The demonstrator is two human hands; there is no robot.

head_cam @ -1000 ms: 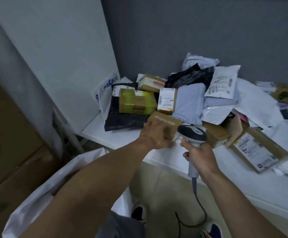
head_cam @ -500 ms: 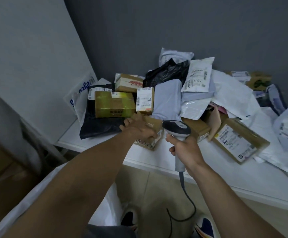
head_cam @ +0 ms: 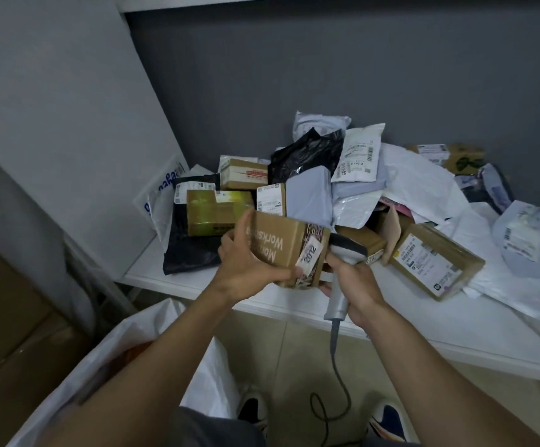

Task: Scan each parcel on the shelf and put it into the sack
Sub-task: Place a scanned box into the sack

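Observation:
My left hand grips a brown cardboard box with white lettering and a small white label, lifted above the front edge of the white shelf. My right hand holds a grey corded barcode scanner by its handle; the scanner head is right behind the box's right end. A white sack stands open on the floor at lower left, below my left arm. A pile of parcels covers the shelf behind.
The pile holds a yellow-taped box, black bags, grey and white mailers and a large labelled box at right. A white side panel closes the shelf on the left. Cardboard cartons stand far left. My shoes are on the tiled floor.
My left hand has taken hold of the brown lettered box and lifted it off the shelf toward me. The scanner in my right hand has come up close against the box's end.

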